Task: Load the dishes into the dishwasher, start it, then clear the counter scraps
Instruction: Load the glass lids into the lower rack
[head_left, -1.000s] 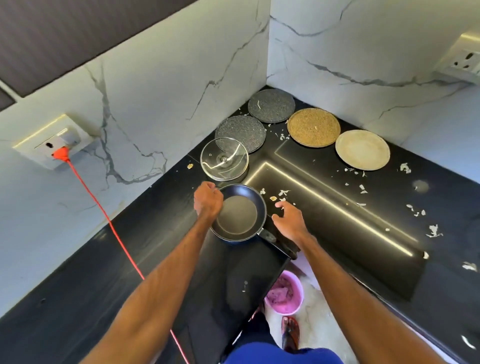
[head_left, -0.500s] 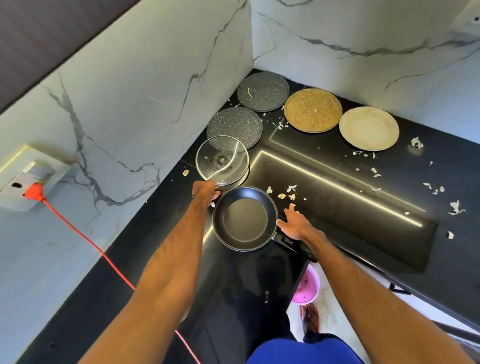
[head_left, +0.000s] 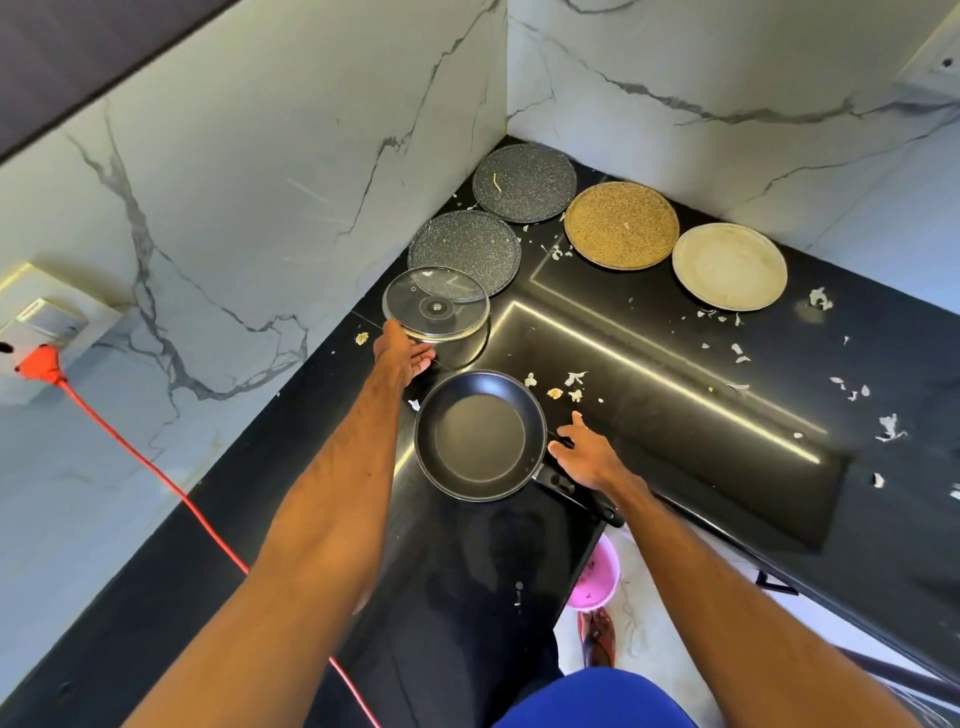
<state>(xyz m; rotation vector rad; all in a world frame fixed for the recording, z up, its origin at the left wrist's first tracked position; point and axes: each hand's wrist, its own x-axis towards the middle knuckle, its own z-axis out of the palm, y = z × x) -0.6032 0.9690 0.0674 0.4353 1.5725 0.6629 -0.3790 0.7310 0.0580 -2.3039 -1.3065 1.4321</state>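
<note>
No text, label, brand, number or sign can be read anywhere in the view. The frying pan (head_left: 480, 436), the glass lid (head_left: 435, 304), the plates (head_left: 730, 265) and the wall socket (head_left: 47, 322) show only plain surfaces, and any marking on them is too small or blurred to make out.

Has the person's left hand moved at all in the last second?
Yes. The left hand has left the frying pan's left rim and reached farther away, to the near edge of the glass lid.
</note>
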